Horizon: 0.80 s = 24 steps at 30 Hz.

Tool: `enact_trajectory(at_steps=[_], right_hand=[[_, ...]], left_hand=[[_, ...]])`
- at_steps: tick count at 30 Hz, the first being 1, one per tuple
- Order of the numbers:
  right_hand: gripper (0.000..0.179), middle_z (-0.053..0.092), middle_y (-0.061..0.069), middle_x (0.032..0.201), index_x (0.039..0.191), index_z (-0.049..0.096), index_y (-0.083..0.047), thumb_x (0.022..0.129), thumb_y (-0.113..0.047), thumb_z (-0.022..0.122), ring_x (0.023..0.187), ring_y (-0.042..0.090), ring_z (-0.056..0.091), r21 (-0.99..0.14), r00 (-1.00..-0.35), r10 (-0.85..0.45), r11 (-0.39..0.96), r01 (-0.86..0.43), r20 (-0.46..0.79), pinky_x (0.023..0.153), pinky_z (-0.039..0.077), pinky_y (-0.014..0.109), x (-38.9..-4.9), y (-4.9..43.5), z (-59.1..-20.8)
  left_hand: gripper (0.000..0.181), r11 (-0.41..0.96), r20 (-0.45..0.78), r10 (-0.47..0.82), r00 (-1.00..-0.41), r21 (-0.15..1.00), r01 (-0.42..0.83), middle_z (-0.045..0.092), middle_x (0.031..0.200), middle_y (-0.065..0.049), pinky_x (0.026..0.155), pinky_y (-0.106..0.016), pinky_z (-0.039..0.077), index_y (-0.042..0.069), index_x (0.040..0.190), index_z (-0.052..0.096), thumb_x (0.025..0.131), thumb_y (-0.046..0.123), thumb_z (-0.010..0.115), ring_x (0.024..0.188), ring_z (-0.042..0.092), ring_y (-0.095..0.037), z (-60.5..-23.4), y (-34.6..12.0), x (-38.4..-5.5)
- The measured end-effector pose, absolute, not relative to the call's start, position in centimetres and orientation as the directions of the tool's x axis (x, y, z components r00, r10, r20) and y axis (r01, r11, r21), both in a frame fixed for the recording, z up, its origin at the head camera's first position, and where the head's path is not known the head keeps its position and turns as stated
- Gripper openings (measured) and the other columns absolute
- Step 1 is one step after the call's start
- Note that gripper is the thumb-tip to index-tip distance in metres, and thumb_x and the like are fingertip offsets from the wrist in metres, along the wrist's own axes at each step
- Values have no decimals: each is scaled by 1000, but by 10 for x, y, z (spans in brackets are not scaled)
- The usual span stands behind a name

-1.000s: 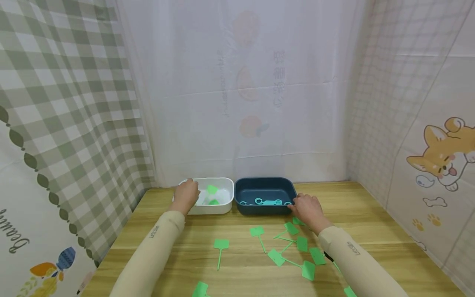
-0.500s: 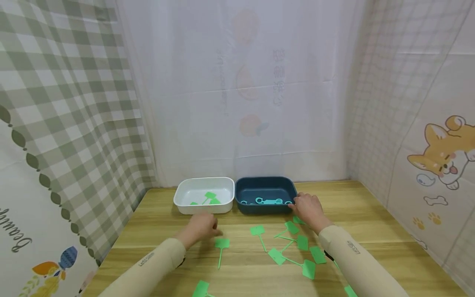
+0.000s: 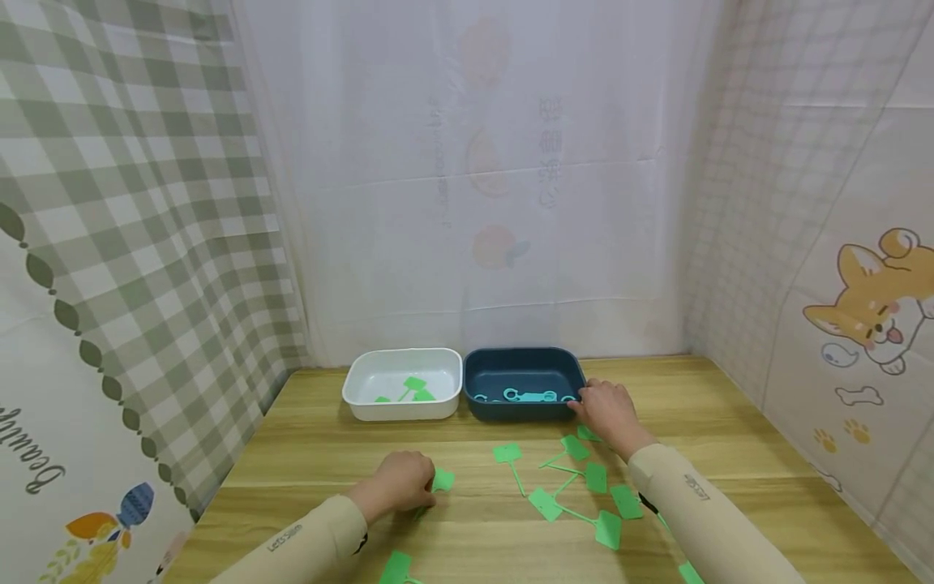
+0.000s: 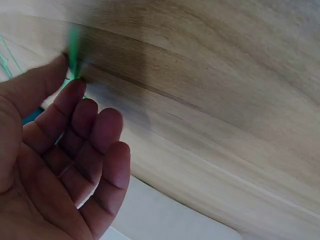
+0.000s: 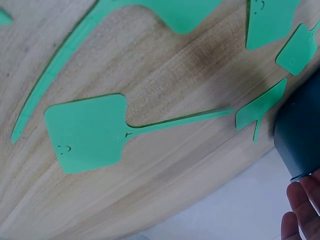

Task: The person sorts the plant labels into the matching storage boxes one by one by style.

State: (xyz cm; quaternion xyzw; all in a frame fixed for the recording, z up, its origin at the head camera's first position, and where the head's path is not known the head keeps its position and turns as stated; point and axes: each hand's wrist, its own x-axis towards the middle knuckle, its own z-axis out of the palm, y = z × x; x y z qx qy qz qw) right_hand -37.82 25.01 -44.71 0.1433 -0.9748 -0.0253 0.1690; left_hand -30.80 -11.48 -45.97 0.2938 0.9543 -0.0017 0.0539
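My left hand is low over the table, thumb and forefinger pinching the thin stem of a green plant label; in the left wrist view that stem is blurred between the fingertips. My right hand holds the right front corner of a dark blue box; in the right wrist view its fingertips touch the box's rim, with the thumb out of sight. Several green plant labels lie scattered between the hands, each a flat head on a thin stem.
Left of the blue box, touching it, stands a white box with several green labels inside. Turquoise ring-ended pieces lie in the blue box. One more label is near the front edge. Curtains enclose the wooden table.
My left hand has come from the white box down to the lone label and now pinches its stem. Another label lies inside the white box. The right hand stays at the blue box's corner.
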Motion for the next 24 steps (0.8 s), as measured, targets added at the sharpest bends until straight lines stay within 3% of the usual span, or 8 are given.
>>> enact_trajectory(at_steps=[12, 18, 24], right_hand=[[31, 66, 15, 92, 85, 71, -2, 93, -32, 70, 79, 34, 64, 84, -898, -287, 958, -275, 333, 69, 51, 49, -375, 251, -446], [30, 65, 15, 90, 85, 71, -2, 93, -31, 70, 78, 34, 63, 78, -898, -285, 958, -275, 335, 68, 51, 49, -375, 251, -447], [31, 64, 13, 87, 83, 70, -3, 93, -32, 69, 76, 33, 62, 76, -898, -284, 959, -275, 336, 67, 50, 48, -377, 251, -447]], left_hand=[[21, 786, 6, 618, -786, 19, 618, 54, 65, 11, 55, -24, 43, 17, 67, 64, 84, 17, 76, 58, 46, -5, -469, -119, -317], [19, 790, 61, 605, -794, 82, 608, 55, 67, 8, 55, -26, 44, 15, 68, 64, 85, 11, 73, 59, 47, -7, -472, -124, -328], [20, 812, 213, 563, -799, 41, 583, 57, 67, 5, 53, -30, 46, 14, 69, 64, 86, 15, 76, 58, 52, -10, -455, -134, -352]])
